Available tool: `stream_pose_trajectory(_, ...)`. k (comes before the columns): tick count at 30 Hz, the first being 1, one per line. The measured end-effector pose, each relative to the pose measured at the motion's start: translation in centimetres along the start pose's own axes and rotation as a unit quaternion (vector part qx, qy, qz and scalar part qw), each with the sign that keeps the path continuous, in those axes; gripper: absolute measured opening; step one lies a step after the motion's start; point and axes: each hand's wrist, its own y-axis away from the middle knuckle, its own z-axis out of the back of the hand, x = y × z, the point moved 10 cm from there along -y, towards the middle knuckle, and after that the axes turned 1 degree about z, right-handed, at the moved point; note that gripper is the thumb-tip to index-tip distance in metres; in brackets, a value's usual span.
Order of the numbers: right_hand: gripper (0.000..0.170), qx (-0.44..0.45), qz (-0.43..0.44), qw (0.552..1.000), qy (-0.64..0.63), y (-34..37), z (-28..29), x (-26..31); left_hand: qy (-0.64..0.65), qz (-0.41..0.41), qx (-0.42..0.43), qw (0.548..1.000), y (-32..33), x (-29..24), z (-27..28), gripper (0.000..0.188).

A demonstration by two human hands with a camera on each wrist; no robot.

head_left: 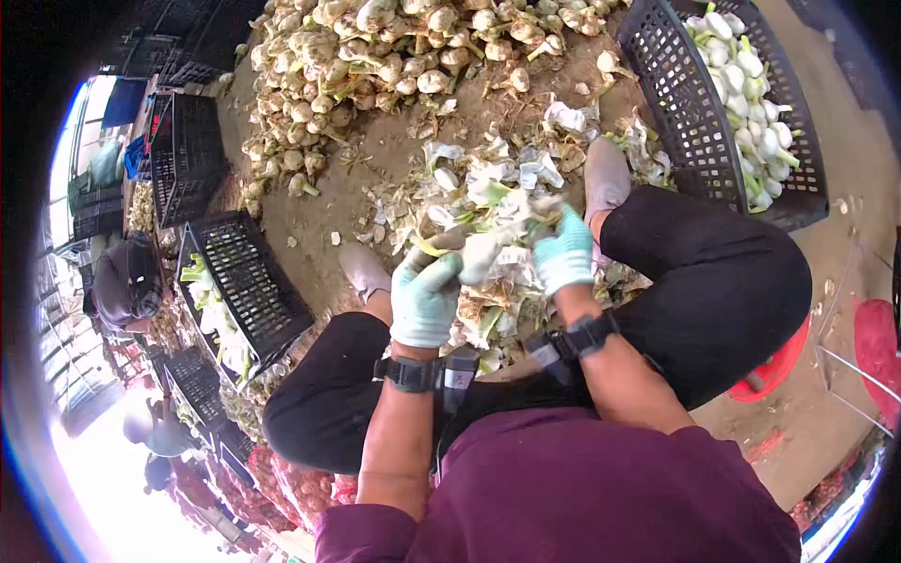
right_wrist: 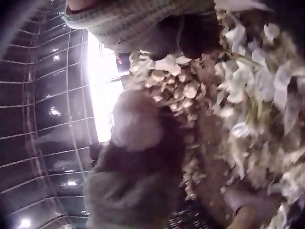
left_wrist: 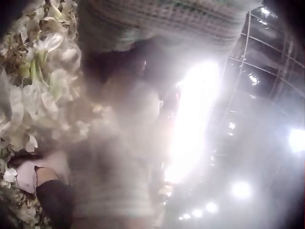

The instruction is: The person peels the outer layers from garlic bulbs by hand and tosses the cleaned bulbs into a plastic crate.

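Note:
My left hand (head_left: 427,296), in a pale green knit glove with dark fingertips, grips a white garlic bulb (head_left: 481,258) above the peel heap between my feet. A green-yellow stalk end (head_left: 429,247) sticks out beside its fingers. To the right, my gloved right hand (head_left: 561,251) has its fingers curled around a blurred, pale strip of garlic skin (head_left: 546,203) close to the bulb. In the left wrist view the bulb (left_wrist: 136,100) is blurred between both gloves. The right wrist view shows the bulb (right_wrist: 138,121) above the left glove (right_wrist: 133,191), round and pale.
Loose peels (head_left: 497,192) litter the ground between my shoes. A large pile of unpeeled garlic (head_left: 375,66) lies ahead. A black crate (head_left: 690,122) of cleaned white bulbs stands at the right, another crate (head_left: 246,281) at the left. A red stool (head_left: 774,366) edge shows beside my right leg.

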Motion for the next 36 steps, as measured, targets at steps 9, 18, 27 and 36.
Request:
stream_pose_trajectory(9,0.039,0.183,0.189,0.963,-0.065,2.5,-3.1,4.8,0.184,-0.016,0.093,0.978,-0.3,-2.0,-1.7,0.022)
stream_pose_trajectory(18,0.016,0.098,0.24,0.964,-0.053,3.2,-2.5,5.7,0.109,0.014,-0.023,0.994,-1.7,1.6,0.2,0.023)
stream_pose_trajectory(27,0.037,0.105,0.142,0.978,0.113,2.9,-2.2,5.5,-0.146,-0.137,-0.064,0.978,-1.3,-2.7,-2.3,0.019)
stream_pose_trajectory(36,0.018,0.033,-0.072,0.997,-0.026,-0.8,-0.6,-1.5,0.059,-0.073,0.003,0.996,-2.7,-1.6,-3.4,0.023)
